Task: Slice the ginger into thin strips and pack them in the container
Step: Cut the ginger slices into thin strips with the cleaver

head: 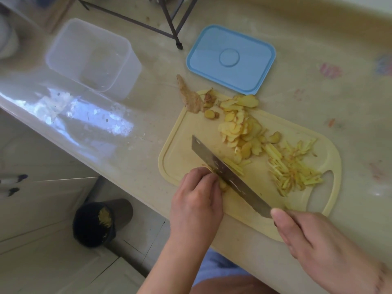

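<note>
On the yellow cutting board (pixel 186 136) lie a heap of ginger slices (pixel 239 128) in the middle and a pile of thin ginger strips (pixel 294 168) at the right. My left hand (pixel 197 198) curls over a small stack of ginger slices at the board's near edge and holds it down. My right hand (pixel 322 242) grips the handle of a cleaver (pixel 229 175), whose blade rests against my left knuckles with fresh strips beside it. The clear plastic container (pixel 93 58) stands at the far left, holding no ginger.
A blue lid (pixel 231 58) lies behind the board. Ginger peel (pixel 188 96) sits at the board's far corner. The counter edge runs diagonally; a black bin (pixel 95 223) with scraps stands on the floor below. A metal rack's legs (pixel 169 22) stand at the back.
</note>
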A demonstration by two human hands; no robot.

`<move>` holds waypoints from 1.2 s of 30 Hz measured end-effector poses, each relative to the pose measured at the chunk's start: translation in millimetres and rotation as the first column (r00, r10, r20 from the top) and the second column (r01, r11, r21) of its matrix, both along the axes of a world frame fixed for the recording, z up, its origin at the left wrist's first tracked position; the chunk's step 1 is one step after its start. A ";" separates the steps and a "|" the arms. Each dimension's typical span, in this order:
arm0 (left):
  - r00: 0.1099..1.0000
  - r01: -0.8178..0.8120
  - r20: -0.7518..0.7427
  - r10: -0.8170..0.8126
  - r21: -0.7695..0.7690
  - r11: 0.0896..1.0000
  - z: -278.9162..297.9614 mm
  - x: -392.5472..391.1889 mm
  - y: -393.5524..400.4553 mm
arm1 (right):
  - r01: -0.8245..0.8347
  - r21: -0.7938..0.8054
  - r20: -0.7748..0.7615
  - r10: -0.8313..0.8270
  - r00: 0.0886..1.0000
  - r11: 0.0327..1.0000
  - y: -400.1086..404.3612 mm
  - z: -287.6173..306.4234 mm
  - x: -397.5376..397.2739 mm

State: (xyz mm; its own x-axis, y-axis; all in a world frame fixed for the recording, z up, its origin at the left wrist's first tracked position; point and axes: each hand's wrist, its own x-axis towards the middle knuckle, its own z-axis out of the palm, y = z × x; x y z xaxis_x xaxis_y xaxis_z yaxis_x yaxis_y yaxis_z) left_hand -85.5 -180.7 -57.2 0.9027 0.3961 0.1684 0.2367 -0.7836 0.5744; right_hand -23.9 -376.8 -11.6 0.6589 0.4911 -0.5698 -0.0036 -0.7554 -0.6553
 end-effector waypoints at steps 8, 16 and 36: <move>1.000 -0.005 -0.017 0.005 -0.006 1.000 2.1 -0.8 -1.8 | 0.106 -0.086 -0.012 -0.107 0.994 0.991 -2.7 20.3 -18.9; 0.999 -0.017 -0.033 0.016 -0.012 1.000 2.9 1.5 -0.1 | -0.012 -0.155 0.003 0.013 1.000 0.988 1.4 31.8 -14.9; 0.999 -0.033 -0.017 0.032 -0.035 0.999 -0.3 1.0 0.2 | -0.058 -0.007 0.069 0.058 0.996 0.998 17.4 22.1 -3.2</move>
